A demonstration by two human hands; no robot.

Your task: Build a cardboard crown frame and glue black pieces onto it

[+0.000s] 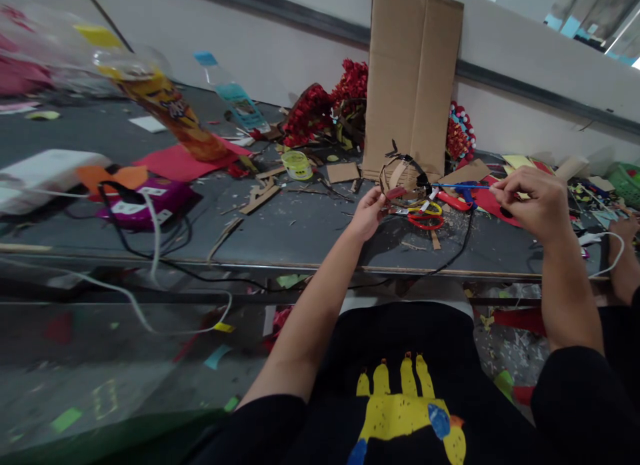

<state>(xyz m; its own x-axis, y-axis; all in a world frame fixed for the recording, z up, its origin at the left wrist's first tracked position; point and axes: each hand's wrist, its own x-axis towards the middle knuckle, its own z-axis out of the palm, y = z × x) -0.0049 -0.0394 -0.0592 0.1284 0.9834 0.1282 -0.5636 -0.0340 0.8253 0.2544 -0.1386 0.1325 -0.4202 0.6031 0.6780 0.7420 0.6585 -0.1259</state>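
My left hand (369,213) is closed on the near left edge of a small ring (411,159), thin, brown and partly black, held just over the table. My right hand (535,199) pinches the end of a thin blue stick (463,185), which reaches left to the ring's dark right side. Whether its tip touches the ring, I cannot tell. Beneath the ring lie scissors (425,221) with red and yellow handles. Beside them is a red and blue tool (461,197), apparently a glue gun, with a black cord.
Upright cardboard (413,78) leans on the wall, with red fluffy pieces (310,115) beside it. Leftward stand a yellow-capped bottle (170,108), a blue-capped bottle (234,95) and a small yellow tub (297,165). Cables cross the table edge. Another person's hand (624,231) is at far right.
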